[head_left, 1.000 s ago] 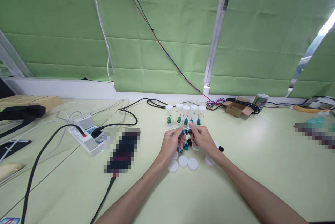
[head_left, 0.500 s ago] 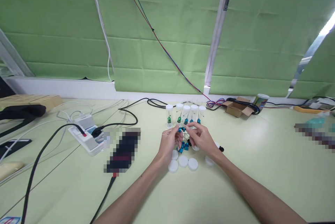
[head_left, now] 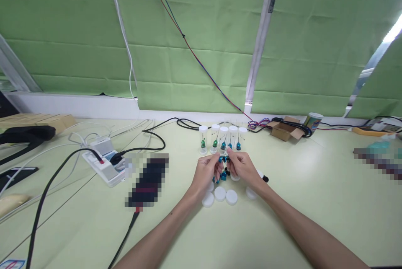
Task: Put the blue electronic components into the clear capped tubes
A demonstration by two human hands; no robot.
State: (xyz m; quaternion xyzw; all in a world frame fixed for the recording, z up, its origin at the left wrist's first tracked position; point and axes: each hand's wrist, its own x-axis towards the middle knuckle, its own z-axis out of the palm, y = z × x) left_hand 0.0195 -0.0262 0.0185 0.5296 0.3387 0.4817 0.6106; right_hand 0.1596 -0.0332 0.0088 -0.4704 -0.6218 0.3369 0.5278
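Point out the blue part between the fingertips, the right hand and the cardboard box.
Blue part [head_left: 224, 159]: head view, middle of its body.
Right hand [head_left: 243, 167]: head view, back of the hand.
Box [head_left: 280, 132]: head view, its outer wall.

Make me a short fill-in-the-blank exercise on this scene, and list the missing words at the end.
1. The left hand and the right hand hold a small part coloured black and ____.
2. Beyond the hands, the upright capped tubes number ____.
3. Seen from the wearer's side, the open cardboard box sits to the ____ of those tubes.
4. The round caps lying on the table are coloured ____.

Missing words: blue; five; right; white.
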